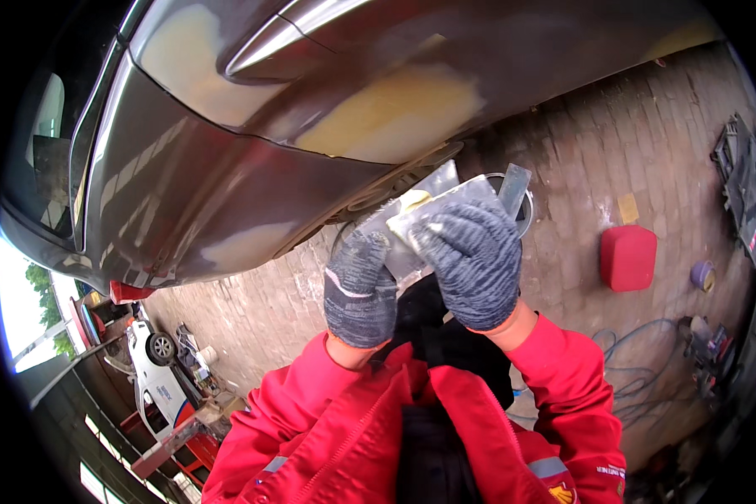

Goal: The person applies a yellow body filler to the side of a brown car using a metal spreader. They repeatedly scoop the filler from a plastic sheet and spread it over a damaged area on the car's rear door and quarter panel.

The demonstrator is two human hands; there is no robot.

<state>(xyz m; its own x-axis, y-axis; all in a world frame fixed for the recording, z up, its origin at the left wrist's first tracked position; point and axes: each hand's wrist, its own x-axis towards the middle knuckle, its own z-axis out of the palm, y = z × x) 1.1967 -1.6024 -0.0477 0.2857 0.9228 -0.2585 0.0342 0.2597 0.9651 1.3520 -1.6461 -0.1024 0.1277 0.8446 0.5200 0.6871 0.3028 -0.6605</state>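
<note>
My left hand (359,290), in a grey knit glove, is closed around a thin grey plate (438,180) with a dab of pale yellow putty (413,200) on it. In my right hand (475,265), gloved the same way, is a flat putty spreader (452,199) with cream putty along its edge. The spreader overlaps the plate, and I cannot tell whether they touch. Just beyond both hands is the dark car body (252,189), with a sanded yellowish filler patch (395,113) and other pale patches.
Behind my right hand stands a round container (527,217) with a flat grey blade (514,186) at its rim. On the brick floor (563,151) sit a red stool (627,258), a small purple tub (703,275) and a coiled hose (638,361). A white car (155,378) is at far left.
</note>
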